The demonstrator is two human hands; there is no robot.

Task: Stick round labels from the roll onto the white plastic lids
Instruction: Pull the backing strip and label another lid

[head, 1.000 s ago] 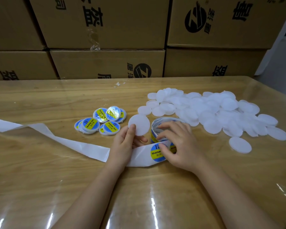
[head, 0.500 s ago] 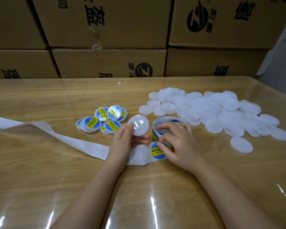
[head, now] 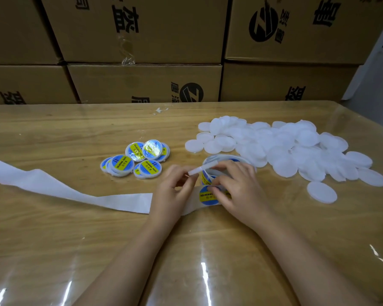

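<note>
My left hand (head: 171,191) holds a white plastic lid (head: 203,168) tilted edge-on just above the label roll (head: 221,161). My right hand (head: 234,188) rests over the roll, its thumb and fingertips pinching at a blue and yellow round label (head: 207,196) on the backing strip. The empty white backing strip (head: 60,188) trails away to the left across the table. A heap of bare white lids (head: 281,149) lies to the right of the roll. Several labelled lids (head: 137,161) sit in a small pile to the left.
The wooden table (head: 75,250) has a glossy clear cover. Stacked cardboard boxes (head: 142,40) form a wall along its far edge. One white lid (head: 322,192) lies apart at the near right of the heap.
The lid in my left hand has tipped from face-up to edge-on and dropped closer to the roll. My right hand's fingers have closed in on the label.
</note>
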